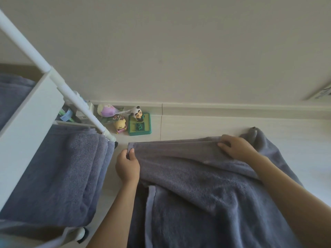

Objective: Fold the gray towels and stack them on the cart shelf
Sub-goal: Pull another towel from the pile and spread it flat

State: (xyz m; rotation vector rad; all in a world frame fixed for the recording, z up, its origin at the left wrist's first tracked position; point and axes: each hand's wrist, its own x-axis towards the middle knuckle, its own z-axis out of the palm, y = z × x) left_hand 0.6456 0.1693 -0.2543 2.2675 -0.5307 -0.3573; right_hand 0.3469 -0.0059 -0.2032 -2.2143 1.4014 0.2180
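Observation:
A large gray towel (206, 190) lies spread on the pale floor in front of me, with its far edge folded over. My left hand (127, 165) pinches the towel's far left corner. My right hand (234, 146) grips the folded far edge further right, fingers curled over it. A loose end of the towel bunches up beyond my right hand. To the left stands a white cart (30, 111). Folded gray towels (60, 172) are stacked on its lower shelf, and another gray towel (12, 93) lies on the shelf above.
Small toys sit on the floor by the wall: a panda figure on a green base (139, 123), a yellow figure (120, 126) and a purple plush (107, 110). A baseboard runs along the wall. The cart's black wheel (83, 233) stands near my left arm.

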